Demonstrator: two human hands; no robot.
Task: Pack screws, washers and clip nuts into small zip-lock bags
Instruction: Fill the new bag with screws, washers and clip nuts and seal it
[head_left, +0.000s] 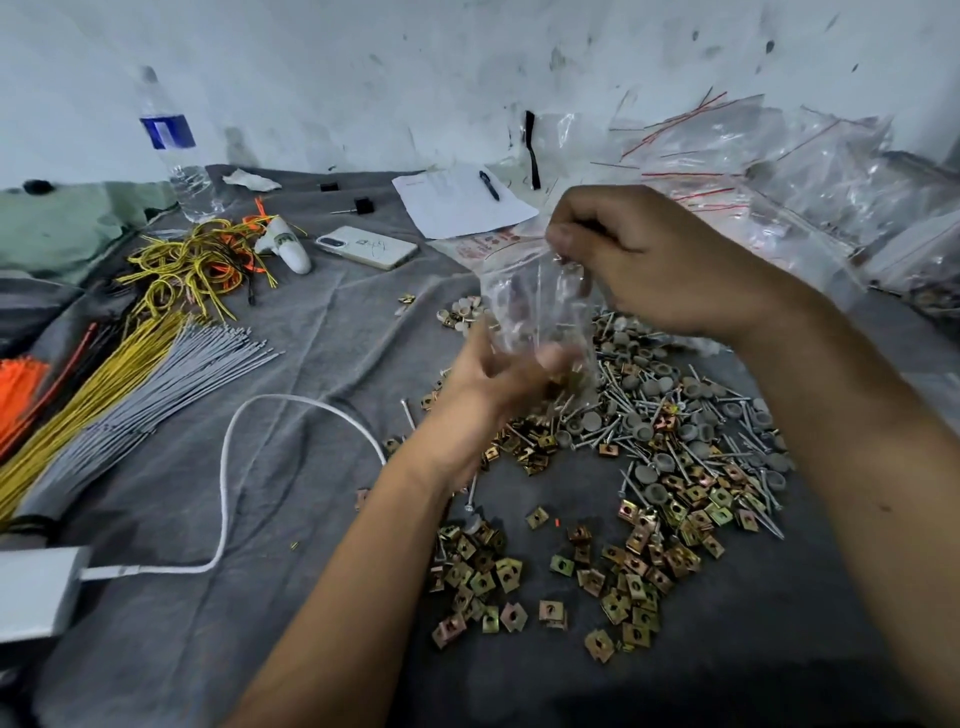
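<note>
Grey cloth (291, 467) covered the worktop below a scuffed white wall. My right hand (670, 260) pinched the top edge of a small clear zip-lock bag (537, 306) held above the heap. My left hand (498, 379) sat at the bag's lower part, fingers loosely curled; blur hid whether they gripped it. A few parts seemed to lie in the bag's bottom, though I could not name them. Loose brass-coloured square clip nuts (639, 577), long silver screws (737, 452) and grey domed washers (644, 431) were spread on the cloth beneath. Filled clear bags with red seal strips (810, 171) were piled at the right. Much stock, by my judgement, remained unpacked.
</note>
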